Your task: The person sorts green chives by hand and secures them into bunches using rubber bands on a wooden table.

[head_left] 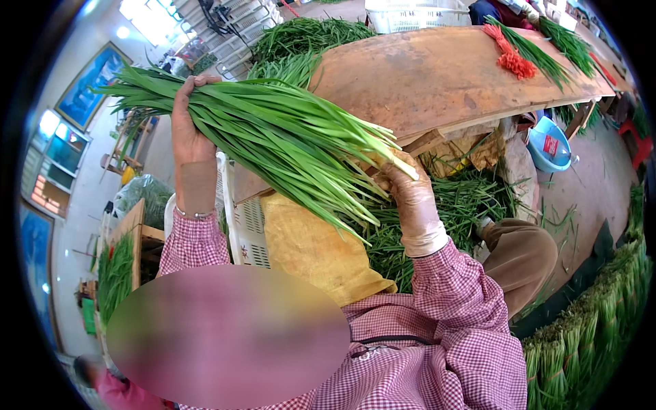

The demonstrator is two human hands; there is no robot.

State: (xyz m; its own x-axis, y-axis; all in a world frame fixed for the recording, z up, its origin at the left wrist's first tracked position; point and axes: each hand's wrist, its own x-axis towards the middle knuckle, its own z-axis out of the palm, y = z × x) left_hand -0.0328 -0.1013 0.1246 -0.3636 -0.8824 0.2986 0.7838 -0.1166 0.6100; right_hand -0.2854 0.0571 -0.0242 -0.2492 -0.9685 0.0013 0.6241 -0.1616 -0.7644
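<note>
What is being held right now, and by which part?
A bunch of long green leaves: the left grip is toward its leafy tips, the right grip at the pale stem ends.

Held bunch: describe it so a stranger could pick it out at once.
Start from the brown table at upper right. By its left end, the left hand and right hand hold up a long green bunch. Unlike the loose pile below and the upright bundles at lower right, it slants through the air, pale ends to the right.
</note>
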